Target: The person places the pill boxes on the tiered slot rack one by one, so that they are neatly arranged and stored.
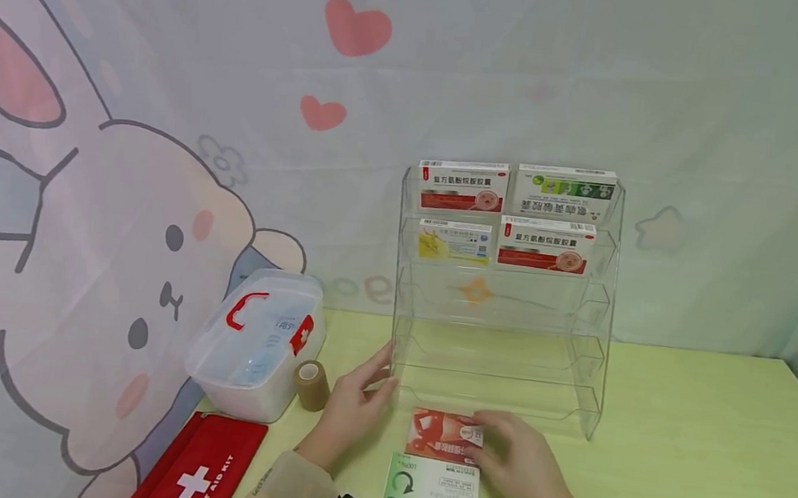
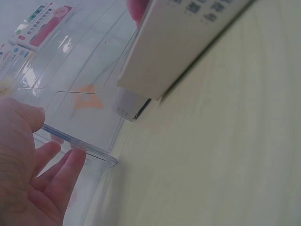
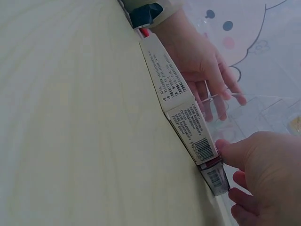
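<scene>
With my left hand I grip the lower left side of a clear tiered display rack; in the left wrist view the thumb and fingers lie on opposite sides of its edge. My right hand pinches the right end of a red medicine box, thumb at the near corner, fingers at the far one. This box lies flat on the table just in front of the rack. Directly nearer to me is a green and white medicine box, and its printed side shows in the right wrist view.
Several medicine boxes, such as a red and white one, fill the rack's two upper tiers. Left of the rack stand a tan bandage roll and a lidded translucent case with red clasps. A red first-aid pouch lies nearer.
</scene>
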Tool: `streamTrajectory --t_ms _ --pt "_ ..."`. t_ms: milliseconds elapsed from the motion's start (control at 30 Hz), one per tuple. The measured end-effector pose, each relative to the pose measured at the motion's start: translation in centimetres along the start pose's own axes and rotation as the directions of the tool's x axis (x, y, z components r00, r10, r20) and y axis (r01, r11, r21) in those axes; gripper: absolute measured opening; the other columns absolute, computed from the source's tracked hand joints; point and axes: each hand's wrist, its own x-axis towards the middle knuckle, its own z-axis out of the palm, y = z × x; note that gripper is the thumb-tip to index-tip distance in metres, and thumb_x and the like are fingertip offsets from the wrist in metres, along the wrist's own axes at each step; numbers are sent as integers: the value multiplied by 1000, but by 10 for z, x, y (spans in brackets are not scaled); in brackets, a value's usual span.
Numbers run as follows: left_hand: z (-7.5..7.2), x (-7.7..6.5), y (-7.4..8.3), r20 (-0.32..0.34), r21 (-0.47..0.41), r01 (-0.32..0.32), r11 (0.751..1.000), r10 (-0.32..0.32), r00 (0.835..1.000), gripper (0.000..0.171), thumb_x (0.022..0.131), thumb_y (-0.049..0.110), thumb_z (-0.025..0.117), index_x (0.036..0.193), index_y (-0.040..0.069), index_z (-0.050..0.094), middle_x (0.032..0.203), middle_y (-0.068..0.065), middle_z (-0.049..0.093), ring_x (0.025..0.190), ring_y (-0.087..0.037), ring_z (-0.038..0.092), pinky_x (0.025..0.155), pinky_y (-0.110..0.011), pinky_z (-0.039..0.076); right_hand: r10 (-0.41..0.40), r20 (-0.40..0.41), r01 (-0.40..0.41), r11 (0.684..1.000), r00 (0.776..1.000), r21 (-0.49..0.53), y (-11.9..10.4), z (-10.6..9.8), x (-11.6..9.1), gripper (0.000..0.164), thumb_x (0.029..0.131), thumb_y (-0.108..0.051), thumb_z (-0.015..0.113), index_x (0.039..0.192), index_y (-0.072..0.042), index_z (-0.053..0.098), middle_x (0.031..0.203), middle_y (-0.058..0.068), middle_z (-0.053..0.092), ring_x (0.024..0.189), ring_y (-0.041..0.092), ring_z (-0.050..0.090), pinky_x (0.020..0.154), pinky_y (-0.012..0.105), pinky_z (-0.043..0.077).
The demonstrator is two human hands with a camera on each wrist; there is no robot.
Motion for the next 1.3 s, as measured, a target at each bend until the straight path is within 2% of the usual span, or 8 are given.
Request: streamTrajectory --t_ms 200,333,567,833,933,1067,1167,1300 --pt "0 0 -1 -3 3 -16 1000 16 1000 64 109 14 71 168 22 48 164 -15 59 134 -38 73 103 -43 66 45 72 -46 999 996 11 -1 -3 -1 46 89 -23 93 131 -15 78 140 4 77 134 34 72 116 58 58" --pt "0 -1 1 -5 14 -8 1000 8 1000 65 109 15 71 168 27 48 164 -11 60 133 -36 74 104 -44 66 67 111 -71 997 992 24 0 -6 -2 50 90 -27 92 136 -14 76 143 4 76 137 34 71 117 58 57" --pt "0 0 2 15 5 21 1000 -21 1000 66 109 14 70 170 24 46 167 -11 57 136 -35 72 105 -41 64 108 172 -111 994 979 10 0 -9 -4 63 90 -41 92 143 -12 72 147 8 74 141 37 67 119 60 55" --pt "-1 0 2 4 43 18 999 -18 1000 66 109 17 70 169 32 46 166 -6 59 135 -29 73 106 -42 65 94 171 -95 995 981 -3 1 -8 -2 64 89 -42 93 141 -12 72 144 9 74 138 36 68 118 59 56" --pt "-2 0 2 4 42 11 999 -11 1000 65 109 16 70 169 28 46 166 -7 59 135 -30 73 106 -41 65 78 148 -79 997 986 1 0 -7 0 65 85 -42 96 139 -13 73 140 6 74 133 33 70 115 57 58" --pt "-4 0 1 3 38 9 999 -9 1000 65 109 16 70 169 26 46 165 -10 59 135 -31 73 105 -42 65 73 122 -80 996 990 51 0 -6 2 68 80 -37 100 139 -15 74 135 0 73 120 23 75 108 50 63" --pt "-4 0 1 4 23 6 1000 -6 1000 66 109 17 70 170 27 46 165 -11 60 136 -32 73 105 -42 65 98 114 -112 986 989 122 -1 -5 3 67 79 -29 101 138 -13 74 134 0 72 109 17 77 100 38 66" --pt "-3 0 0 14 14 15 1000 -15 1000 66 110 19 70 169 35 45 165 -6 60 137 -29 72 106 -37 64 140 109 -159 967 984 197 -1 -6 3 64 79 -18 100 138 -11 74 136 5 74 100 13 78 90 24 66"
